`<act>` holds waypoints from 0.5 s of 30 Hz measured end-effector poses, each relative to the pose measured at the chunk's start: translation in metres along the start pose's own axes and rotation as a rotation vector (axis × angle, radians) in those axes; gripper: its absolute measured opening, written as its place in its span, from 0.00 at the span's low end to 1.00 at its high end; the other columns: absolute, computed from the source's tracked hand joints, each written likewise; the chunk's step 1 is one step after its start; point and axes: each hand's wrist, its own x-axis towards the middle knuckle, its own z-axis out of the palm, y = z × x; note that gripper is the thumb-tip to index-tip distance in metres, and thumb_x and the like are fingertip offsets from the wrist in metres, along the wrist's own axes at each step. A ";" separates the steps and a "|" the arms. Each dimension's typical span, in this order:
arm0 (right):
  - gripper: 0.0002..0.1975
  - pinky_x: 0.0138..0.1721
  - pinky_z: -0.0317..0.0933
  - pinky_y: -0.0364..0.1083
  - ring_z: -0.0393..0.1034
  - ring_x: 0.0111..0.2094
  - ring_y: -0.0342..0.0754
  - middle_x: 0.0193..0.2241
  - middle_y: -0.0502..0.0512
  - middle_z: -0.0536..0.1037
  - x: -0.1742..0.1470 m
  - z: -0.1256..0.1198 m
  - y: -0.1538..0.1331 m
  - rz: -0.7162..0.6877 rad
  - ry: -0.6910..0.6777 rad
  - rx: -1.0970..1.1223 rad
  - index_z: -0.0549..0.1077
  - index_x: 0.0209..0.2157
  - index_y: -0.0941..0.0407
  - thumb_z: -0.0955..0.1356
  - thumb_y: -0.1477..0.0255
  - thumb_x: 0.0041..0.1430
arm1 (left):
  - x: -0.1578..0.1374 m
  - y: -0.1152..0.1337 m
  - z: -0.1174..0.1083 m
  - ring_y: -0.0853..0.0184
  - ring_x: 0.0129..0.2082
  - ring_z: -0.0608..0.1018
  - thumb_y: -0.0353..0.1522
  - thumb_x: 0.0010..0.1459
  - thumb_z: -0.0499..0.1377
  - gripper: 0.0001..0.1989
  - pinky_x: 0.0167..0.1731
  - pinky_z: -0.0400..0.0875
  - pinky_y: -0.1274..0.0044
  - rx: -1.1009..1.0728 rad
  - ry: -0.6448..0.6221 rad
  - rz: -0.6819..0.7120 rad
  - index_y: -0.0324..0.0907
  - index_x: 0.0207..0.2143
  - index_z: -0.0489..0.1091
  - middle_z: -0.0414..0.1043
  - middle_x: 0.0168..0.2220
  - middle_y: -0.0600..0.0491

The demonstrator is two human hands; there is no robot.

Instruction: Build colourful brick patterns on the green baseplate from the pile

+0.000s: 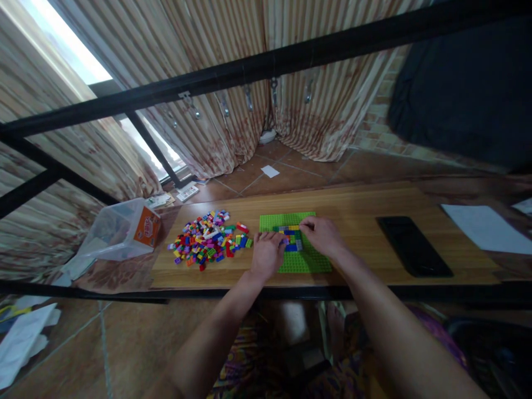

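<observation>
A light green studded baseplate (307, 262) lies on the wooden board. On it sits a low build of toy bricks (293, 239) in blue, yellow, red, grey and green. My left hand (267, 254) rests over the plate's left part, fingers curled with their tips against the build's left side; whatever they grip is hidden. At the build's far right corner, by the yellow bricks, my right hand (323, 235) pinches thumb and forefinger together. Anything between them is too small to make out.
A heap of loose coloured bricks (208, 239) spreads left of the baseplate. Beyond it stands a clear plastic box (120, 233) with an orange label. A black flat tablet-like slab (413, 246) lies at the right, with white paper (486, 227) farther over. A dark bar (233, 72) crosses above.
</observation>
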 end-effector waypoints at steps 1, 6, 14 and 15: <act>0.09 0.35 0.60 0.44 0.73 0.34 0.48 0.32 0.54 0.81 0.000 0.000 0.000 -0.003 -0.005 0.001 0.77 0.32 0.55 0.64 0.71 0.58 | 0.000 0.000 0.001 0.63 0.42 0.73 0.32 0.62 0.54 0.07 0.46 0.61 0.68 0.001 -0.004 -0.011 0.46 0.39 0.71 0.75 0.40 0.51; 0.09 0.35 0.60 0.45 0.73 0.34 0.49 0.32 0.55 0.80 0.000 0.000 -0.002 -0.006 -0.017 0.005 0.77 0.32 0.56 0.64 0.72 0.58 | 0.000 0.002 0.005 0.63 0.43 0.71 0.32 0.59 0.56 0.06 0.46 0.60 0.69 -0.048 0.014 -0.076 0.47 0.38 0.72 0.75 0.41 0.54; 0.10 0.34 0.58 0.45 0.71 0.31 0.47 0.30 0.54 0.80 0.000 0.004 -0.002 -0.021 -0.057 0.006 0.77 0.31 0.56 0.64 0.72 0.58 | 0.003 0.006 0.005 0.63 0.45 0.71 0.29 0.54 0.60 0.07 0.47 0.61 0.69 -0.160 0.027 -0.190 0.49 0.36 0.75 0.75 0.41 0.56; 0.10 0.33 0.57 0.44 0.71 0.31 0.47 0.31 0.54 0.80 0.000 0.005 -0.002 -0.020 -0.063 -0.004 0.77 0.31 0.56 0.64 0.71 0.58 | 0.004 0.006 0.005 0.63 0.44 0.71 0.29 0.54 0.60 0.08 0.47 0.61 0.69 -0.165 0.024 -0.208 0.49 0.36 0.75 0.75 0.41 0.56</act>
